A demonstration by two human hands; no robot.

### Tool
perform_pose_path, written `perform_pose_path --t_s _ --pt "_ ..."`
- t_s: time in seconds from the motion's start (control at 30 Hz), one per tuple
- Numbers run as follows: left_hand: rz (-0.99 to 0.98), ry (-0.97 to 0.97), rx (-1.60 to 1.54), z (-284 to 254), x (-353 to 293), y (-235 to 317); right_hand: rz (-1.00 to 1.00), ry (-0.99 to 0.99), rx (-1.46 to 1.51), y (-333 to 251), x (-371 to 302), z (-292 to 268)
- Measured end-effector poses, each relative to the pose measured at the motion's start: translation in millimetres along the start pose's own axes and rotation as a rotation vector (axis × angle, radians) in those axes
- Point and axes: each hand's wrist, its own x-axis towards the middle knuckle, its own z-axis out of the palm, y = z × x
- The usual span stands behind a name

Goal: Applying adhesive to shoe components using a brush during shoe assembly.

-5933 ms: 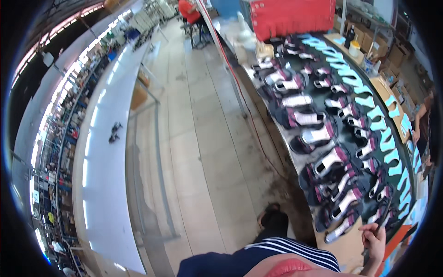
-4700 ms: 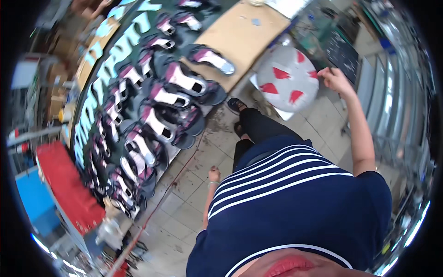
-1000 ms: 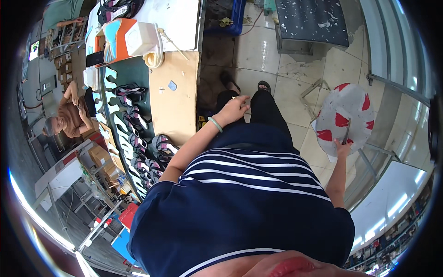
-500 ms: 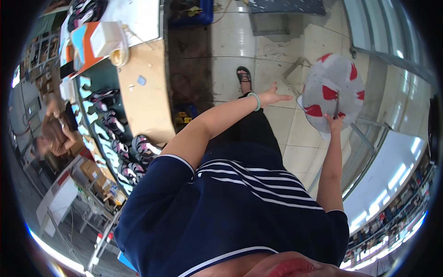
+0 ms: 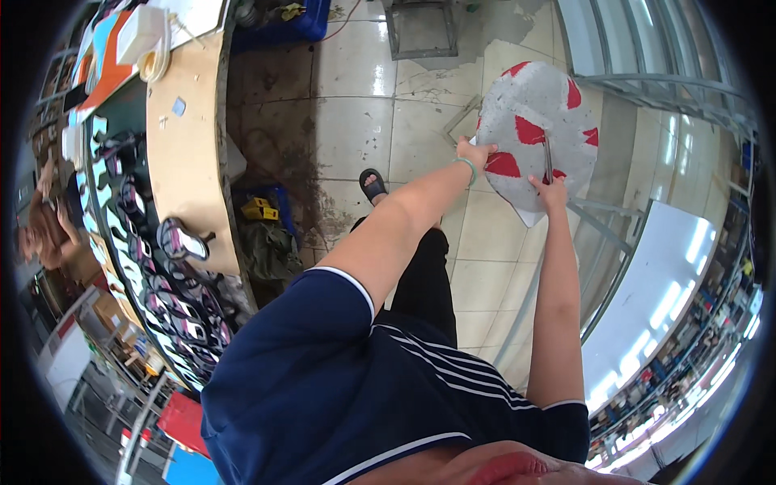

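Observation:
A rounded grey pad with red patches (image 5: 517, 97) is in front of me on the right, its lower end tapering to a pale corner. My left hand (image 5: 475, 153) is at its left edge, thumb on top and fingers partly hidden beneath, closed on the rim. My right hand (image 5: 551, 194) is over the pad's lower part, closed around the end of a slim dark metal-looking tool (image 5: 548, 158). That tool lies lengthwise across the pad; its exact kind is too small to make out. Metal legs (image 5: 602, 222) show beyond the pad's edge.
On the left a wooden bench (image 5: 187, 129) borders a rack holding several dark strappy sandals (image 5: 182, 241). A blue crate (image 5: 295, 24) and a yellow item (image 5: 260, 208) are near the floor. A white tabletop (image 5: 647, 283) stands right. Another person (image 5: 52, 226) is far left.
My left hand has gone from outstretched in the air to the pad's left edge and taken hold. My right hand stays on the tool. The whole view has shifted.

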Motion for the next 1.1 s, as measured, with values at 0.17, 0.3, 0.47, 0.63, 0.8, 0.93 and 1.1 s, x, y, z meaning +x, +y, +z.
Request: perform_pose_path --t_s 0.17,0.3,0.47,0.63,0.8,0.93,1.1 --pt "0.044 -0.007 -0.058 -20.6 -4.3 33.5 -0.618 0.077 -0.028 58.8 -30.8 -9.1" --pt "0.111 0.124 -0.013 -78.3 -11.5 52.5 -0.707 -0.11 -0.051 28.2 -70.2 1.7" --pt "0.133 0.235 -0.145 -197.0 -44.9 48.5 -0.859 -0.179 -0.151 -48.7 -80.5 44.1" --pt "0.151 0.407 -0.319 -307.3 -74.1 34.4 -1.12 -0.235 -0.22 -131.3 -104.9 83.3" --pt "0.17 0.464 -0.323 -414.3 -80.1 39.3 -1.218 -0.285 -0.29 -233.9 -139.2 76.9" --pt "0.231 0.564 -0.363 -461.9 -97.6 56.4 -1.312 -0.294 -0.274 -358.1 -191.1 56.5" --pt "0.301 0.507 -0.553 -459.8 -96.5 67.8 -1.664 -0.147 -0.193 -545.2 -286.8 79.8"
